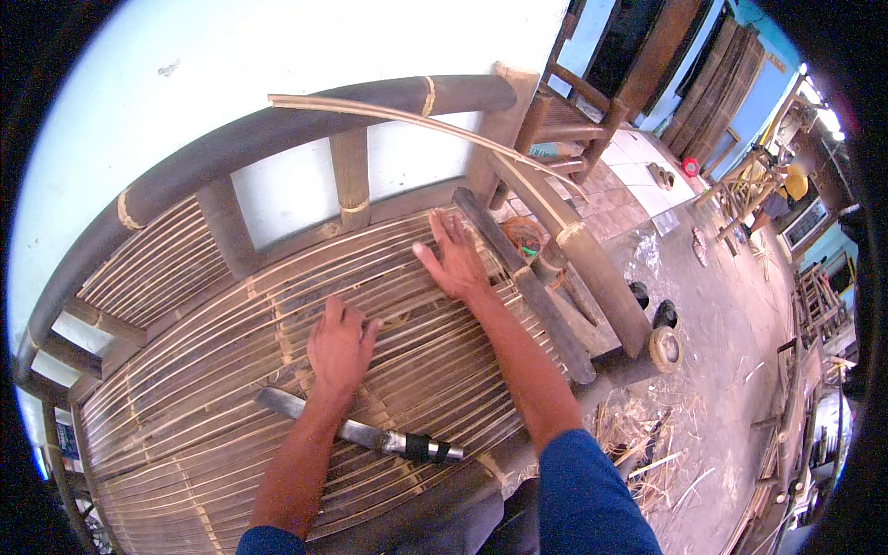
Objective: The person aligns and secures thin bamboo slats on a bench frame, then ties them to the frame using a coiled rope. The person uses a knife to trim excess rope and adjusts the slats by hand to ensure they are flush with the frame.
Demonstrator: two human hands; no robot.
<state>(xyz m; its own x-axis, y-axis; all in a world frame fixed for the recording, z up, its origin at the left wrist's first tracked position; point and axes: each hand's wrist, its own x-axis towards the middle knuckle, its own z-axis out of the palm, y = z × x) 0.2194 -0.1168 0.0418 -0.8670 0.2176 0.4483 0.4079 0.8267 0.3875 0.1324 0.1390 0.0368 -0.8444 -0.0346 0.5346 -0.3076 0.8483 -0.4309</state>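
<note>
The bamboo bench [277, 305] filled most of the view, its seat made of many thin split slats [231, 370] laid side by side, pale brown with darker streaks, running lengthwise and tied across by a few bindings. A thick dark bamboo rail [277, 129] curved along the back, held by short upright posts [350, 180], with lighter wrapped bands at the joints. A long thin bamboo strip [416, 120] lay over the top rail and reached toward the right armrest [601, 277].

The left hand [340, 347] rested palm down on the slats near the middle of the seat, fingers slightly curled and holding nothing. The right hand [455, 259] lay flat on the slats farther back, near the right end of the seat, fingers spread wide and empty.

A machete [356, 430] with a grey blade and a dark taped handle lay on the seat just in front of the left wrist, touching the slats, apart from both hands.

Bamboo shavings [638, 444] lay scattered on the concrete floor [731, 351] to the right of the bench. No container with visible contents could be made out
</note>
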